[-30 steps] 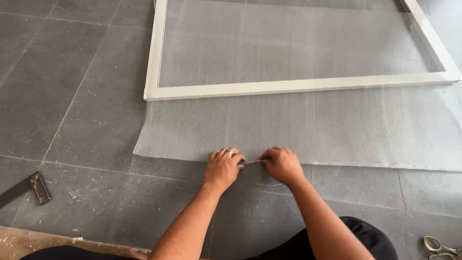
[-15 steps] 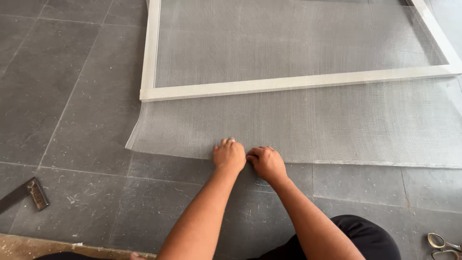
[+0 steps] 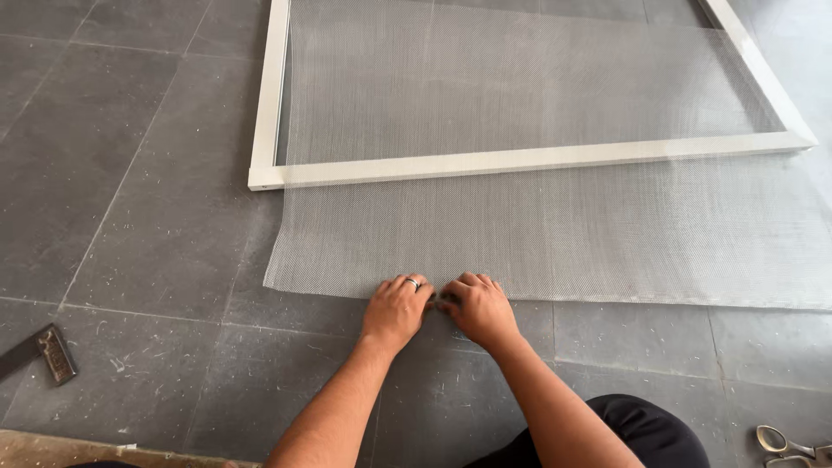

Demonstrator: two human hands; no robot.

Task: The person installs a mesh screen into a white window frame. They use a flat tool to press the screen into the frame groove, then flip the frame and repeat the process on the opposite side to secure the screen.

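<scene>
A dark hand tool (image 3: pixel 48 354) lies on the grey tile floor (image 3: pixel 130 217) at far left. The left hand (image 3: pixel 396 309) and right hand (image 3: pixel 478 308) meet, fingers pinching the near edge of the mesh sheet (image 3: pixel 537 234) draped over the white frame (image 3: pixel 520 159). Scissors (image 3: pixel 789 444) lie at far right.

Bare floor (image 3: pixel 130 260) lies open left of my hands; ahead, only mesh (image 3: pixel 537 234) and the white frame (image 3: pixel 520 160).
</scene>
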